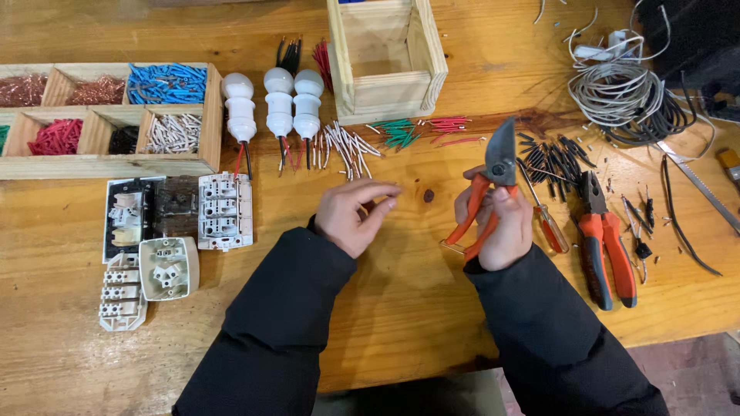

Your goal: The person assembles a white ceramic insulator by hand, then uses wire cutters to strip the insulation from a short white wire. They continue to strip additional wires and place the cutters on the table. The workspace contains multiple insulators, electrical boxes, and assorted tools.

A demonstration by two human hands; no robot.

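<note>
Orange-handled metal cutting shears [490, 192], blades up at 12 o'clock.
Right hand [499, 223] clenched around handles; left hand [351, 216] at 9 o'clock, fingertips pinched, contents unclear.

A wooden counter [416, 262] carries everything. At far left lies a divided wooden tray [208, 115] of cut wire pieces, with white socket parts [225, 210] near it and three white lamp holders [279, 104] to its right. An open wooden box [385, 85] stands at far centre, loose wire offcuts [347, 146] scattered before it. On the right lie black wire pieces [551, 158], a screwdriver [549, 223], orange-handled pliers [605, 246] and a coil of grey cable [617, 92].
</note>
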